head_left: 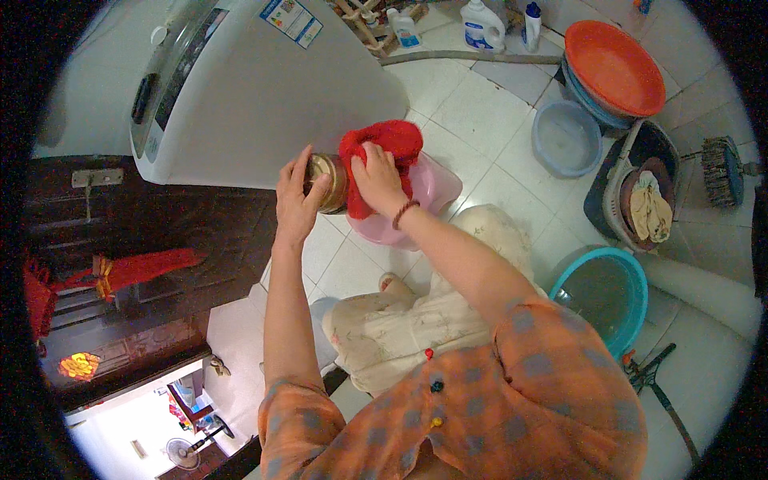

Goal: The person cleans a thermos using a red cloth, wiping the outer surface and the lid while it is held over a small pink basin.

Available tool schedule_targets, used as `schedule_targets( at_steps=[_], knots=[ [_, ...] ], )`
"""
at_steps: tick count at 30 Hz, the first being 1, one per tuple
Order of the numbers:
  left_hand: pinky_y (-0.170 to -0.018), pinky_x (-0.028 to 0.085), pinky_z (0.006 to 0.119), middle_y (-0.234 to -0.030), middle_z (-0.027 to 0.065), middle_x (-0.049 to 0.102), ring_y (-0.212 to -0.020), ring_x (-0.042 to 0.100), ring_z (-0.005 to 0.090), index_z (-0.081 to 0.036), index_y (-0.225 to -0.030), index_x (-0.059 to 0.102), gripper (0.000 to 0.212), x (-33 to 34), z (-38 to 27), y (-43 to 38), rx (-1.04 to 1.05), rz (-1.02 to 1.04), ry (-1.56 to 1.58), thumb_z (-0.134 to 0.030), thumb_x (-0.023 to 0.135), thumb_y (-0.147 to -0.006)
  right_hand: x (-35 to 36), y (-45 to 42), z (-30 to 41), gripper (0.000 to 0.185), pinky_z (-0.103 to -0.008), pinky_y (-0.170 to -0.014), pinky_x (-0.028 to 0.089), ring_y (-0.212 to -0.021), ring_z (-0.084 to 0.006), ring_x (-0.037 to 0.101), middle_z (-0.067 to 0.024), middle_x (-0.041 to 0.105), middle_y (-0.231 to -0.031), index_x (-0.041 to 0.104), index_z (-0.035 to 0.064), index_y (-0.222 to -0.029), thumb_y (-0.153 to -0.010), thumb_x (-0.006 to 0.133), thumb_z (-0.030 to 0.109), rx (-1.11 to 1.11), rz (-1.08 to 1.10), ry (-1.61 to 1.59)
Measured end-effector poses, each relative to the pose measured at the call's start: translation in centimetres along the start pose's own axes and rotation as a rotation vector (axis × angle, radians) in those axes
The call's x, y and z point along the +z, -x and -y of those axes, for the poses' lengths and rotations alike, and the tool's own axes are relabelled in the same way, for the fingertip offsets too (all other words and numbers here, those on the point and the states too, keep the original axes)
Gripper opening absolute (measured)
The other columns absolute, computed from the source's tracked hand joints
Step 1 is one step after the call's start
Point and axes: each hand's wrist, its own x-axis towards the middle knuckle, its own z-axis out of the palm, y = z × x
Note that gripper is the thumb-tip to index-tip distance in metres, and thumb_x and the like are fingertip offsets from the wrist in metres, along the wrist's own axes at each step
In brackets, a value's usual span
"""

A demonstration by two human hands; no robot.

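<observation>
My left hand (297,195) grips the gold-lidded end of a jar (337,183), which lies tilted on its side. Spread over the other end is a red cloth (393,133), bunched under the fingers of my right hand (379,180), which presses it against the jar. Part of the jar's body is hidden by the cloth and by my left fingers. Both rest above a pink plastic stool (435,186) in front of my knees.
A white washing machine (288,96) stands close on the left. Orange basin (615,69), pale blue basin (567,138), dark bin (600,180) and turquoise tub of water (639,294) line the right side. Detergent bottles (480,27) stand at the back, behind a grey hose (468,56).
</observation>
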Motion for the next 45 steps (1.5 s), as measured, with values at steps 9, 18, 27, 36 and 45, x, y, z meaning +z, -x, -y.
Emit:
schedule_targets(
  at_steps=[9, 18, 27, 36, 45],
  knots=[
    [-0.095, 0.044, 0.045, -0.124, 0.0175, 0.053, -0.116, 0.053, 0.0356, -0.021, -0.134, 0.053, 0.057, 2.4, -0.7, 0.8, -0.229, -0.301, -0.206, -0.052, 0.06, -0.087, 0.4, 1.2, 3.2, 0.035, -0.0497, -0.104, 0.035, -0.122, -0.0468, 0.044, -0.0282, 0.051, -0.129, 0.049, -0.0024, -0.119, -0.09, 0.053, 0.017, 0.092, 0.087, -0.25],
    [-0.096, 0.044, 0.046, -0.13, 0.0197, 0.048, -0.116, 0.054, 0.0394, -0.019, -0.138, 0.047, 0.059, 1.8, -0.8, 1.1, -0.317, -0.248, -0.149, -0.054, 0.054, -0.091, 0.4, 3.3, 4.3, 0.037, -0.0508, -0.1, 0.036, -0.114, -0.0451, 0.05, -0.0285, 0.054, -0.116, 0.045, -0.0052, -0.121, -0.088, 0.051, 0.013, 0.063, 0.095, -0.438],
    [-0.107, 0.036, 0.042, -0.137, 0.0248, 0.041, -0.126, 0.046, 0.0379, -0.01, -0.15, 0.03, 0.081, 0.4, 1.0, 0.7, -0.074, -0.033, 0.072, -0.046, 0.065, -0.087, 0.6, -3.6, -0.4, 0.041, -0.0453, -0.094, 0.044, -0.109, -0.0439, 0.057, -0.0284, 0.061, -0.113, 0.053, -0.0033, -0.117, -0.09, 0.047, 0.027, 0.303, 0.205, -0.522],
    [-0.095, 0.047, 0.044, -0.128, 0.0177, 0.05, -0.114, 0.057, 0.0331, -0.016, -0.144, 0.04, 0.08, 0.5, -0.2, 1.0, -0.163, -0.129, -0.085, -0.048, 0.073, -0.079, 1.3, 6.1, 4.3, 0.049, -0.0502, -0.111, 0.029, -0.127, -0.0459, 0.041, -0.0315, 0.044, -0.134, 0.041, -0.0072, -0.13, -0.089, 0.053, 0.017, -0.221, -0.164, -0.264],
    [-0.094, 0.047, 0.046, -0.123, 0.0195, 0.049, -0.115, 0.055, 0.0368, -0.013, -0.14, 0.044, 0.083, 1.7, -0.1, 1.2, -0.213, -0.241, -0.1, -0.055, 0.073, -0.075, 1.0, -2.9, -1.0, 0.063, -0.044, -0.103, 0.04, -0.121, -0.0442, 0.052, -0.0336, 0.054, -0.127, 0.041, -0.0072, -0.137, -0.095, 0.044, 0.041, 0.315, 0.25, -0.435]
  ],
)
